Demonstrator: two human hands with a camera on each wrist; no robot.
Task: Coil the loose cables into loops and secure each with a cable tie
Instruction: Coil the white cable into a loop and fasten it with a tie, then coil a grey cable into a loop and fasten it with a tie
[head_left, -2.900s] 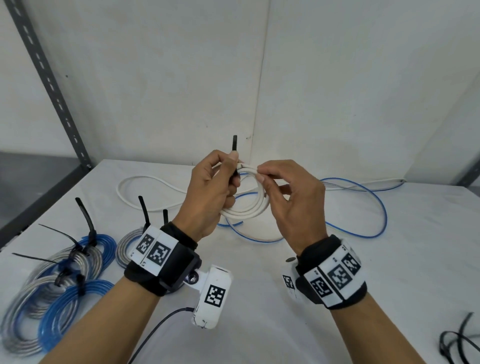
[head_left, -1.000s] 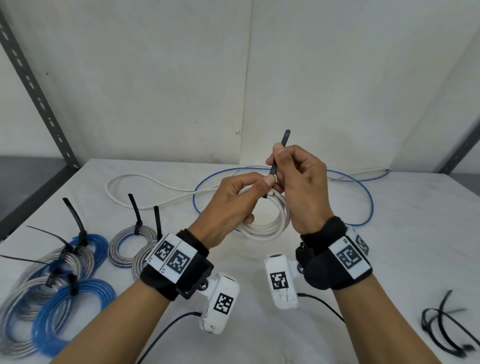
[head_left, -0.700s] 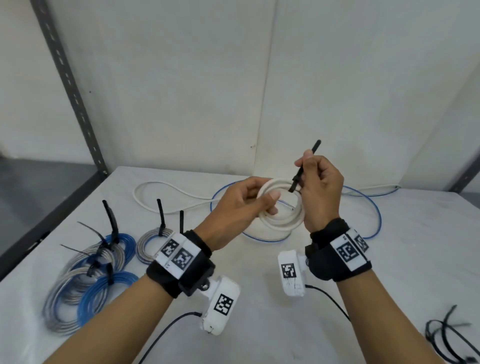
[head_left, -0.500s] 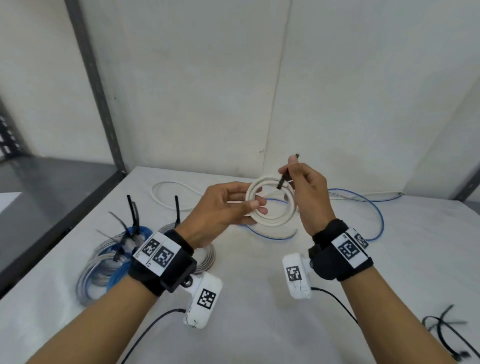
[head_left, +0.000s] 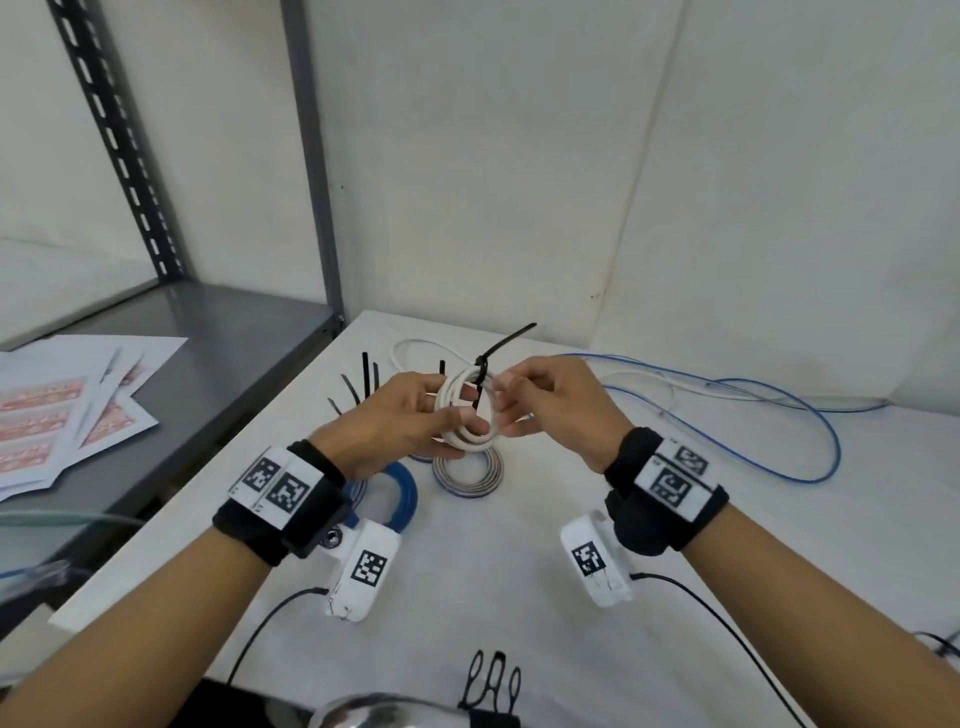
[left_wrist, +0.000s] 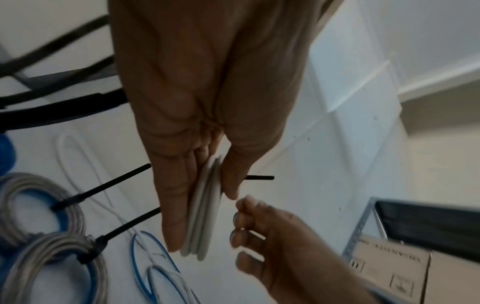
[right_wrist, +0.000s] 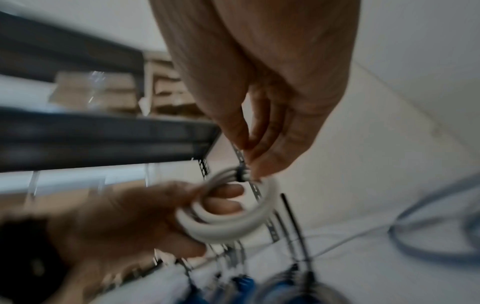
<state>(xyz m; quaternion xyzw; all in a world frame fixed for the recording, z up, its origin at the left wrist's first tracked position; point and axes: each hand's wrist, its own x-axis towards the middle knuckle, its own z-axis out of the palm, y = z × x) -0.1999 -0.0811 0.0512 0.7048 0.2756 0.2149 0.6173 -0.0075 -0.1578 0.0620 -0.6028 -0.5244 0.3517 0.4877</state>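
Note:
A white cable coil (head_left: 470, 436) is held up above the table, and my left hand (head_left: 447, 402) grips its left side between thumb and fingers. The left wrist view shows the coil (left_wrist: 202, 216) edge-on, pinched flat by the left hand (left_wrist: 207, 195). A black cable tie (head_left: 506, 340) is cinched round the coil's top, with its tail sticking up to the right, free. My right hand (head_left: 501, 387) pinches the coil just beside the tie's head (right_wrist: 241, 173). In the right wrist view the right hand's (right_wrist: 249, 162) fingertips (right_wrist: 257, 168) meet there.
Tied coils lie under my hands: a blue one (head_left: 402, 493) and a grey one (head_left: 467, 473), with their tie tails standing up. A loose blue cable (head_left: 779, 447) and a loose white cable (head_left: 415, 347) run along the back. Spare black ties (head_left: 491, 680) lie near the front edge. A grey shelf (head_left: 208, 374) with papers stands to the left.
The view has swung left and both hands have carried the coil towards the tied coils. My right hand has let go of the tie's tail and now holds the coil beside the tie.

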